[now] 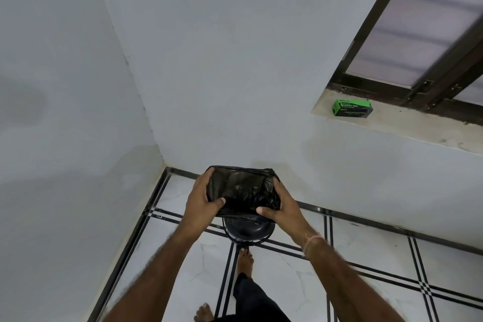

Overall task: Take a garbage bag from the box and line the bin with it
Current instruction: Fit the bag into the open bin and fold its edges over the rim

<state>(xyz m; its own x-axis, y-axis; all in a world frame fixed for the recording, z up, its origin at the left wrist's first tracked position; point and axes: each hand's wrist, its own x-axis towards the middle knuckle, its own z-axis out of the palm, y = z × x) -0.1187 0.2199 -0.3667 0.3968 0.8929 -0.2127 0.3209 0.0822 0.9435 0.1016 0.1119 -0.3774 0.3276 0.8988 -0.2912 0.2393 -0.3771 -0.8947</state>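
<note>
Garbage bag [243, 191] is black, thin and crinkly, and it's stretched out between both hands right in front of the person, held up over the bin. Only one view here, the head camera looking down. The left hand [202, 197] is clamped on the bag's left edge, thumb [218, 201] pressed on top and the other fingers curled round the far side. The right hand [278, 208] grips the right edge the same way, thumb [262, 209] lying across the plastic. So the hands are apart, with the bag pulled taut between them.

Just below the hands sits the bin [248, 230], dark and round, mostly hidden by the bag, standing on the white tiled floor [366, 243] near the corner of the room. Can't tell if the bag touches the rim yet.

Up and off to the right of the hands, well apart from them, the green box [352, 108] lies on the window ledge [405, 125]. A thread band [312, 240] sits on the right wrist. Bare feet [244, 259] show below the bin.
</note>
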